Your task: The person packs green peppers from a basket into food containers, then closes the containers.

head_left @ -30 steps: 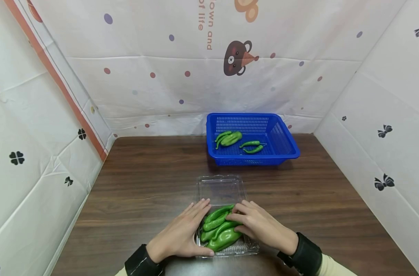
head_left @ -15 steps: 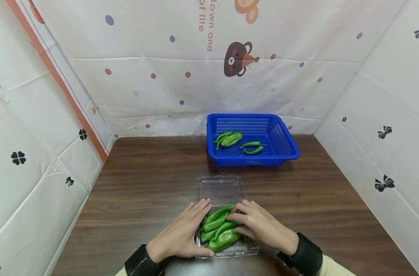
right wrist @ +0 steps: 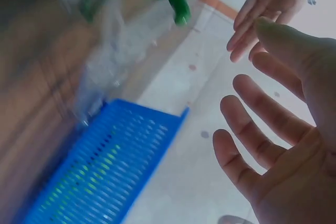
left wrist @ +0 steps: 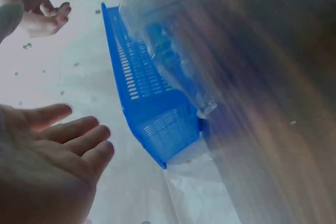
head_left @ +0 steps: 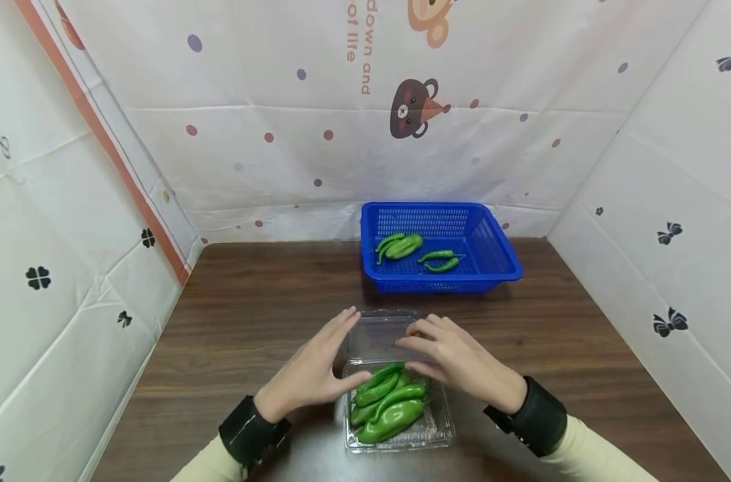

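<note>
A clear plastic clamshell box [head_left: 434, 428] sits near the front of the table, its lid [head_left: 380, 338] folded back away from me. Several green peppers [head_left: 392, 420] lie in its base, long slim ones beside a fatter one at the near side. Above the box's left side hovers my left hand [head_left: 314, 371], fingers straight and thumb spread, holding nothing. My right hand [head_left: 462, 355] hangs over the right side near the lid hinge, its fingers loosely bent with nothing between them. Both wrist views show the palms bare; the box is blurred there.
Behind the box, against the back wall sheet, stands a blue plastic basket [head_left: 444, 284] with several green peppers [head_left: 404, 246] in it. White patterned sheets [head_left: 269, 174] enclose the brown wooden table [head_left: 251, 314] at the back and on both sides.
Both hands have lifted off the box and peppers and moved forward toward the lid. The right hand has let go of the peppers, which lie in the box. The head view has tilted slightly.
</note>
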Demonstrator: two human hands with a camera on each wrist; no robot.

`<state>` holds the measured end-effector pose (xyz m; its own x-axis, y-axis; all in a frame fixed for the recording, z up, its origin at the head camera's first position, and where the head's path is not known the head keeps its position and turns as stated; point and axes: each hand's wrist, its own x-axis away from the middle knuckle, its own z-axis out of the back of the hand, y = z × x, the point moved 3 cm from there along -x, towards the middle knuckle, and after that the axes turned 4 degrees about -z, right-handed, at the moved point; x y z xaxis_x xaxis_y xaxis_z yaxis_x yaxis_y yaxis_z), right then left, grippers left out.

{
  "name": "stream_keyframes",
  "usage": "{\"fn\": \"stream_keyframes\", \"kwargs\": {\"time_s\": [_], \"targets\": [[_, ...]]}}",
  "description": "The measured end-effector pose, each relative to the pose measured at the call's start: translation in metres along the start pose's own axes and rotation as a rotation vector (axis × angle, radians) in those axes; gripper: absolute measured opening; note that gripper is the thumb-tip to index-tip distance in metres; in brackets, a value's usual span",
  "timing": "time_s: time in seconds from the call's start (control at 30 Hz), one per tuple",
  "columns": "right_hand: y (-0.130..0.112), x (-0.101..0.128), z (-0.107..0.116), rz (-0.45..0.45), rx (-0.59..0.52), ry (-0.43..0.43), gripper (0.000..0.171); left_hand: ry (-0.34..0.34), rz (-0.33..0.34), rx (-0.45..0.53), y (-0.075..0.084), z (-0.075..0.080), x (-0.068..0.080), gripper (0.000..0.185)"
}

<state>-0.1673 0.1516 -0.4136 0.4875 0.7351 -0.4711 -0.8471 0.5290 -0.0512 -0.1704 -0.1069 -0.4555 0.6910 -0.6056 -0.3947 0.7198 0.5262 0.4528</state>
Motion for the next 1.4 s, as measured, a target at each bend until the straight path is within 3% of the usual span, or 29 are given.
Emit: {"fn": "stream_keyframes", "kwargs": {"time_s": [0.2,0.4,0.67,0.87,1.1,1.4], "targets": [[0.020,-0.024,0.017,-0.028,0.001,0.007,0.050,0.113,-0.014,0.015,-0.010,0.007,-0.024,0.085],[0.046,-0.043,0.024,-0.100,0.013,-0.027,0.065,0.157,0.032,0.027,-0.023,0.007,-0.045,0.084],[0.088,-0.074,0.021,-0.155,0.011,-0.072,0.069,0.157,0.059,0.043,-0.039,0.007,-0.070,0.075],[0.118,-0.091,0.015,-0.257,0.018,-0.153,0.070,0.130,0.112,0.051,-0.048,0.004,-0.085,0.074],[0.140,-0.105,0.004,-0.341,0.036,-0.263,0.073,0.081,0.150,0.009,-0.051,0.001,-0.094,0.079],[0.167,-0.120,-0.011,-0.383,0.050,-0.304,0.075,0.059,0.154,-0.047,-0.052,0.005,-0.107,0.077]]}}
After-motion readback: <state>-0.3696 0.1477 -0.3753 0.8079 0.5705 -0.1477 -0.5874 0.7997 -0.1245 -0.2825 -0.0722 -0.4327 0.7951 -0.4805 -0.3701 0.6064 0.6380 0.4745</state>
